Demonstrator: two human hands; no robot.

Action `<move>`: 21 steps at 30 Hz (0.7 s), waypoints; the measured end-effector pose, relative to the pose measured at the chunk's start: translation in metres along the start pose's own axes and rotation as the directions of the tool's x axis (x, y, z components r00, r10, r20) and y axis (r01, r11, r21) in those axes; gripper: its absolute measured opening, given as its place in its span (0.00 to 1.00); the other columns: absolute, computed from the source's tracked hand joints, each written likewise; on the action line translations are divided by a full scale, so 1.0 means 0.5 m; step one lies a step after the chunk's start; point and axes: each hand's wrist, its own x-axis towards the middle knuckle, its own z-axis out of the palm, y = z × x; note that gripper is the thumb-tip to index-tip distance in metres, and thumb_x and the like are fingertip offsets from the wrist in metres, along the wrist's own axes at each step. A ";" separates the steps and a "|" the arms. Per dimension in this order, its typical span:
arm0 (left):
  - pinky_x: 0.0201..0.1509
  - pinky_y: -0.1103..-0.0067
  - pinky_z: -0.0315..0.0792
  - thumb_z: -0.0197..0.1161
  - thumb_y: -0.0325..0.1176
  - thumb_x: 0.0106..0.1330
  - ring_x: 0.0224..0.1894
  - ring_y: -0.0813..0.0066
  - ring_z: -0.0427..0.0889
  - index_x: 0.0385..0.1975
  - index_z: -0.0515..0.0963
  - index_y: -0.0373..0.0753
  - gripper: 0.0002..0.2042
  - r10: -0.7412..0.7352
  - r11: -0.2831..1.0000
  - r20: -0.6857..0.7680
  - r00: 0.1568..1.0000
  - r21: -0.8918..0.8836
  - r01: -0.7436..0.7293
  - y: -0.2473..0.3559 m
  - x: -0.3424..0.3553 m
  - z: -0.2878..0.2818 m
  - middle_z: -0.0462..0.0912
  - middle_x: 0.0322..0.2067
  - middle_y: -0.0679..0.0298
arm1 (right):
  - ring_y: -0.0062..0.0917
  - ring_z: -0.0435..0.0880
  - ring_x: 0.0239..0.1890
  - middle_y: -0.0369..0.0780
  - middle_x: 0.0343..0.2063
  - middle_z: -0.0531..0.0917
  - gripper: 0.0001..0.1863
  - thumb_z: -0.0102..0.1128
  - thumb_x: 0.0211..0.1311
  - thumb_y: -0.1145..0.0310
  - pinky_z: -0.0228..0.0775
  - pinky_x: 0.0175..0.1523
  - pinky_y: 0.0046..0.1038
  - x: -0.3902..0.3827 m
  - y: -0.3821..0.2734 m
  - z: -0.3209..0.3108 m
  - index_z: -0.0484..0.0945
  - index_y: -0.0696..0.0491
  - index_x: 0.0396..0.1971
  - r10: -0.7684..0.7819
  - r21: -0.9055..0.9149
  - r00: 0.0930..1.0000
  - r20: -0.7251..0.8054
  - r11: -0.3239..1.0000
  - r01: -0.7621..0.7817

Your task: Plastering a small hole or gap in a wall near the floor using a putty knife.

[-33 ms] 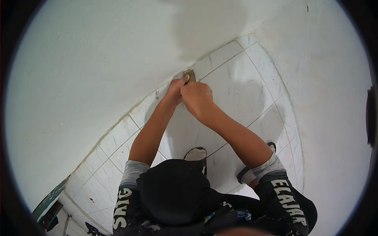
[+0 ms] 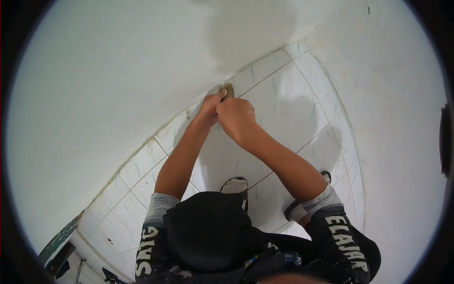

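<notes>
Both my hands meet at the foot of the white wall, around a scraper (image 2: 230,90) with a flat, worn brown blade. My left hand (image 2: 209,104) is closed on it, the thumb lying along the blade. Just to its right, my right hand (image 2: 236,115) makes a fist that appears to wrap the handle, which the fingers hide. The blade's far edge is at the seam (image 2: 226,81) between the wall and the tiles. Whether it touches the wall I cannot tell.
White marbled tiles (image 2: 269,118) with grey joints cover the floor. A second wall (image 2: 397,123) rises on the right, meeting the first in a far corner. My shoes (image 2: 235,184) stand on the tiles. Dark objects (image 2: 61,260) sit at the lower left.
</notes>
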 end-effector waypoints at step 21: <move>0.25 0.76 0.69 0.57 0.42 0.68 0.22 0.77 0.73 0.26 0.73 0.35 0.16 0.086 0.975 -0.051 0.995 0.212 -0.074 -0.032 0.006 0.006 0.75 0.22 0.65 | 0.36 0.86 0.32 0.45 0.26 0.84 0.04 0.59 0.48 0.76 0.79 0.34 0.35 -0.016 -0.001 0.022 0.82 0.57 0.24 0.016 -0.037 0.999 0.036 0.999 -0.015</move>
